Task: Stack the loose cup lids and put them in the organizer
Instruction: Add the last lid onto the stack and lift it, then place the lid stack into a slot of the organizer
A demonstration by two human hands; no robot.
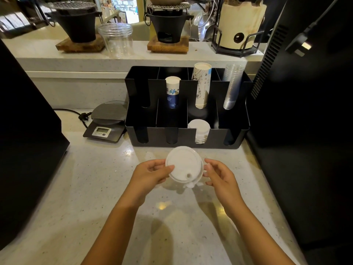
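Only unreadable print on paper cups (202, 85).

Lids (184, 165) hide left hand (152, 174) fingertips; stack count unclear; forearms cut off below.

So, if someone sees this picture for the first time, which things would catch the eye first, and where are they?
First the stack of white cup lids, held between the left hand and the right hand above the pale counter, in the centre. Just behind stands the black organizer, with paper cups and clear plastic cups upright in its back compartments and white lids in one front slot.
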